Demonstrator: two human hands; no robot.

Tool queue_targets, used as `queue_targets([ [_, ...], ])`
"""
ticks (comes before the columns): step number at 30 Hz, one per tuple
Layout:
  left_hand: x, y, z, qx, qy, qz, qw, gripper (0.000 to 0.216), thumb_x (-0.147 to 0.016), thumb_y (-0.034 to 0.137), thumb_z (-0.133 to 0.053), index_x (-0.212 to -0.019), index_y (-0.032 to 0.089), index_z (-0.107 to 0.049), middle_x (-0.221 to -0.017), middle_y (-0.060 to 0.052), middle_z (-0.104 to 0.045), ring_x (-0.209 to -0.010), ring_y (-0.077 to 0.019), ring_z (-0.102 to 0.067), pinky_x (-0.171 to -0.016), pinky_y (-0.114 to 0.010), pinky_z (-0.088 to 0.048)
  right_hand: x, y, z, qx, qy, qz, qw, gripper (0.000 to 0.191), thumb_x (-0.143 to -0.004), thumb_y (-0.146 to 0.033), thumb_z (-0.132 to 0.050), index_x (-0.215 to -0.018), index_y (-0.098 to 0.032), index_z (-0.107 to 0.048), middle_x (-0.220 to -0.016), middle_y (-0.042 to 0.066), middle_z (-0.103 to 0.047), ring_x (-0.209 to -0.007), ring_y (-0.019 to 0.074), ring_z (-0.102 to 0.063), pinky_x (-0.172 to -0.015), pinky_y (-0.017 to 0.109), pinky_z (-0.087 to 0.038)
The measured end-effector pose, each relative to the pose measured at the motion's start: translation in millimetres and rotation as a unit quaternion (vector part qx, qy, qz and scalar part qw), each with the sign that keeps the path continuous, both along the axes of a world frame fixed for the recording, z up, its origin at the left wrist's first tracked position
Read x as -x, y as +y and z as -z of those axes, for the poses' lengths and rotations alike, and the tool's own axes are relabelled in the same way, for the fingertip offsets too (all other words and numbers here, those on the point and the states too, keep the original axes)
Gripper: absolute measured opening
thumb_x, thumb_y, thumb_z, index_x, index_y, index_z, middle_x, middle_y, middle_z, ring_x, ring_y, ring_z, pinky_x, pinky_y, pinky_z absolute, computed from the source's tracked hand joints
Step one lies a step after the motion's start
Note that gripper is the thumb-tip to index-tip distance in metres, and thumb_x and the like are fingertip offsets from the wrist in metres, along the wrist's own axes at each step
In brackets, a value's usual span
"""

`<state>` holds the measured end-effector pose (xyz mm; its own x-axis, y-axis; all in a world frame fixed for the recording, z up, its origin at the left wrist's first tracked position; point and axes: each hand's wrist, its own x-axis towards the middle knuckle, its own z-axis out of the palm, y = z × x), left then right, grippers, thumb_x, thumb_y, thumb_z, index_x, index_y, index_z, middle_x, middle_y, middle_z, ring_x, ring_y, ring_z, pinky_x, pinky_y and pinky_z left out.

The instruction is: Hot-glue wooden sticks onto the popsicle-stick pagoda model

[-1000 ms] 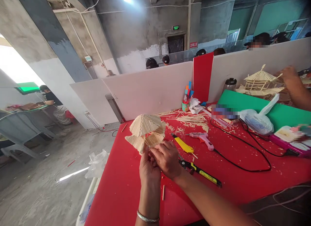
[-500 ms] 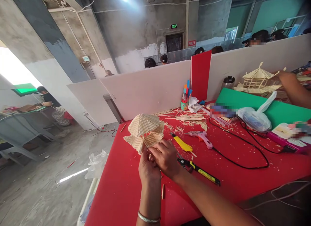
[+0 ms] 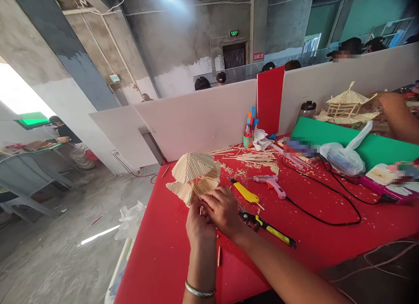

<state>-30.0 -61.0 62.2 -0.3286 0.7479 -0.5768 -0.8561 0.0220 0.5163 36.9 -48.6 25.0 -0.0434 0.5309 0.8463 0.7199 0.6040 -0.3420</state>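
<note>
A small pavilion model of pale wooden sticks (image 3: 193, 168), with a domed upper roof and a flared lower tier, sits before me at the left part of the red table. My left hand (image 3: 200, 223), with a bracelet at the wrist, is closed at the front edge of its lower tier. Crossing over from the right, my right hand (image 3: 221, 210) is closed at the same edge, thumb and fingers bent in. A short bit of stick shows between the hands; the fingertips are partly hidden. Yellow-black pliers (image 3: 266, 227) lie beside my right wrist, with a yellow utility knife (image 3: 245, 192) farther back.
A pink glue gun (image 3: 270, 184) trails a black cable rightward. Loose sticks (image 3: 255, 158) and shavings lie at the back by a pen cup (image 3: 248, 139). To the right are a green board (image 3: 314, 134), a plastic bag (image 3: 343, 159), another stick pavilion (image 3: 348, 103) and another person's arm.
Both hands stay at the model's front edge, almost unmoved. At the far right, the other person's arm has shifted slightly beside the second pavilion.
</note>
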Motion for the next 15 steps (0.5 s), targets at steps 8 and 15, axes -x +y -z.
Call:
queue_targets([
  [8,-1.4,1.1,0.4,-0.006,0.004,0.0,1.0,0.015,-0.087,0.021,-0.063,-0.075,0.014,-0.057,-0.057,0.008,-0.039,-0.039,-0.0027,-0.041,-0.038,-0.013,-0.04,1.2,1.3,0.2,0.006,0.001,0.0,1.0,0.014,-0.093,-0.029,-0.058,-0.091,-0.024,-0.071,-0.079,0.001,-0.067,-0.079,0.0158,-0.053,-0.074,0.031,-0.038],
  [15,-0.8,0.7,-0.2,-0.004,0.022,-0.003,1.0,0.015,-0.087,0.02,-0.062,-0.074,0.015,-0.056,-0.058,0.007,-0.038,-0.041,-0.003,-0.043,-0.04,-0.013,-0.041,1.1,2.0,0.7,0.016,0.005,-0.001,1.0,0.016,-0.094,-0.032,-0.057,-0.096,-0.023,-0.07,-0.08,0.002,-0.067,-0.081,0.0156,-0.054,-0.075,0.03,-0.039],
])
